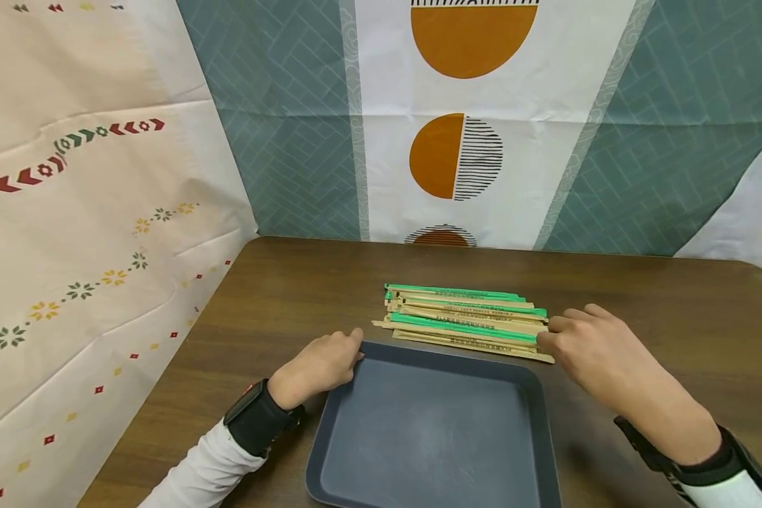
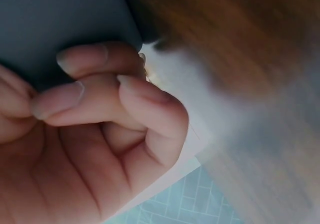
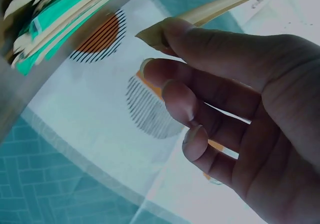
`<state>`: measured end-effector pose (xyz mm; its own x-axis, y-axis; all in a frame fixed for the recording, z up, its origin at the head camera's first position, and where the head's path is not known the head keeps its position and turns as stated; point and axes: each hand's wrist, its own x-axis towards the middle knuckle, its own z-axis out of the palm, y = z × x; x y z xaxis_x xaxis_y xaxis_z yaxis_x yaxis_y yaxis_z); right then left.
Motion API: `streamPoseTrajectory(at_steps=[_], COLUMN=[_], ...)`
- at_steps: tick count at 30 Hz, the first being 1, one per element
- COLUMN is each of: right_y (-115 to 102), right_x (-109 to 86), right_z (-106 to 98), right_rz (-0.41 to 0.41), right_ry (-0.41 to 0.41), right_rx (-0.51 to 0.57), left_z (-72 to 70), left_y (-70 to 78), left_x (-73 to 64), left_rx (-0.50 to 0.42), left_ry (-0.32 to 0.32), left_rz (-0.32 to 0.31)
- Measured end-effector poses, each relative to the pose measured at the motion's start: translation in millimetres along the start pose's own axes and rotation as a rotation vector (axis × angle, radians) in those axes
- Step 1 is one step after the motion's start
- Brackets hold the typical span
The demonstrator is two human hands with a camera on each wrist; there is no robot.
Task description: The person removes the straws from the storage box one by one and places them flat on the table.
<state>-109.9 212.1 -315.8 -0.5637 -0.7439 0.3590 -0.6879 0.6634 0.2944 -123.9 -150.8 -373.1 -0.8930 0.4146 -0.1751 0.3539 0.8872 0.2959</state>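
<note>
Slim sticks in tan and green printed paper sleeves, which look like wrapped chopsticks [image 1: 463, 317], lie side by side in a loose pile beyond a dark grey tray [image 1: 438, 430]. My left hand [image 1: 324, 363] grips the tray's far left corner; in the left wrist view its fingers [image 2: 75, 101] curl by the tray's edge. At the pile's right end is my right hand [image 1: 600, 356]. The right wrist view shows a tan wrapped chopstick [image 3: 220, 6] at the thumb, pinched near its end, while the other fingers [image 3: 180, 103] are loosely bent.
The brown wooden table [image 1: 305, 282] extends to both sides of the tray and pile. A patterned cloth [image 1: 292, 120] hangs behind its far edge, and a cream printed cloth [image 1: 101, 247] hangs along the left side. The tray's near edge runs out of the head view.
</note>
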Motion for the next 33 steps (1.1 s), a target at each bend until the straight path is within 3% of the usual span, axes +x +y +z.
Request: streamPoseTrajectory(at_steps=[7,18,28,33], right_y=[16.3,38.4,47.1,46.9], right_x=[6.0,11.7,18.3,21.0], right_z=[15.6,47.1,58.1,64.3], right_rz=[0.072,0.110,0.153,0.126], right_ry=[-0.107,-0.215,-0.255,-0.247], right_rx=[-0.036,-0.008,0.038,0.026], left_z=[1.7,1.0,0.3,-0.4], left_y=[2.7,5.6,2.7,2.2], left_x=[3.0,3.5,2.3,1.2], left_rx=[0.006,0.025,0.043,0.039], left_ry=[-0.013,-0.002,0.016,0.012], left_rz=[0.006,0.000,-0.008,-0.018])
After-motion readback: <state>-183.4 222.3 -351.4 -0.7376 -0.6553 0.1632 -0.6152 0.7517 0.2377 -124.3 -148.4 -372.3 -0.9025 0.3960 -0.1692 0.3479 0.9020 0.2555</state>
